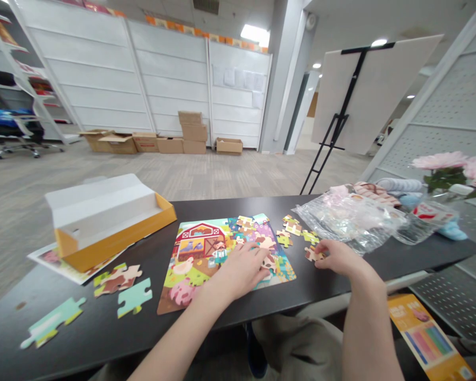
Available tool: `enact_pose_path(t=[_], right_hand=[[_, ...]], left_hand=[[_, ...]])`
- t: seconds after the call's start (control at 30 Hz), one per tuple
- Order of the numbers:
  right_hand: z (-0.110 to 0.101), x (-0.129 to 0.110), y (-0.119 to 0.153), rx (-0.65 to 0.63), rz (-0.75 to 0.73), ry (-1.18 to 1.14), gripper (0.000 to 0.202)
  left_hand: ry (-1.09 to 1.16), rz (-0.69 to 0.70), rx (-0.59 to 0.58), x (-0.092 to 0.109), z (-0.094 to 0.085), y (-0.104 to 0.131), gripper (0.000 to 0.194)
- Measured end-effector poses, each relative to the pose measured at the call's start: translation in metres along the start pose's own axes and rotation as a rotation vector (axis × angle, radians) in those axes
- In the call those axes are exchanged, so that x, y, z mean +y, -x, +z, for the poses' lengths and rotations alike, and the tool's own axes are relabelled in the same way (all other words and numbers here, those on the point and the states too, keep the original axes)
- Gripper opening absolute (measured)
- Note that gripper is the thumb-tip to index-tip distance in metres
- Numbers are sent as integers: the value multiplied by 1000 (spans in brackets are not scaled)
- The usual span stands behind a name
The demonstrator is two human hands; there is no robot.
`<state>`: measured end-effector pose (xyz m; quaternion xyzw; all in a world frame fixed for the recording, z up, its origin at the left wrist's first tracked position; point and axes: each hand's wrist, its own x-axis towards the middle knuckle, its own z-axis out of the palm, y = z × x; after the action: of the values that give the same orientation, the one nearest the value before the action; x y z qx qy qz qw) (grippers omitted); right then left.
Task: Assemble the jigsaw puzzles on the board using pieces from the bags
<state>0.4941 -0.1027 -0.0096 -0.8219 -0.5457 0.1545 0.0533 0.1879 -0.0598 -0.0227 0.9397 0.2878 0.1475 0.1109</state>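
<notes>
A farm-themed jigsaw puzzle (194,241) lies flat on the dark table, with a red barn, a hen and a pig on its left half. My left hand (241,267) rests over its middle, fingers stretched out across the loose pieces on the right half, hiding part of the picture. To the right of the board, my right hand (337,257) pinches a brown and cream puzzle piece (312,254) low at the tabletop. Close by lie several loose puzzle pieces (292,226). More sit on the left: a brown-patterned group (119,279), a pale green piece (135,297) and another green piece (53,321).
An open yellow box (119,238) stands on a printed sheet (39,256) at the left. Clear plastic bags (353,219) and pink flowers (440,160) occupy the right end. A yellow package (428,338) is below the table edge. Beyond stands an easel (337,127).
</notes>
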Motion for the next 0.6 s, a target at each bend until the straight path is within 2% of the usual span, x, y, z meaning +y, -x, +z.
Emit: enact_pose_path(t=[0.1,0.17,0.37,0.5,0.6], right_hand=[[0,11,0,34,-8,-40,24],[2,9,-3,73,-46,-78,23],[18,-28,-32,386,-201,34,24],[30,-35,-51,413,-204,94,27],[35,-30,-58,384,-212,59,20]], left_hand=[[4,23,9,2,2,0,34],[-1,39,13,3,4,0,35],[-12,62,30,9,6,-3,33],[-11,69,20,9,2,-3,35],[7,67,17,4,-3,-1,38]])
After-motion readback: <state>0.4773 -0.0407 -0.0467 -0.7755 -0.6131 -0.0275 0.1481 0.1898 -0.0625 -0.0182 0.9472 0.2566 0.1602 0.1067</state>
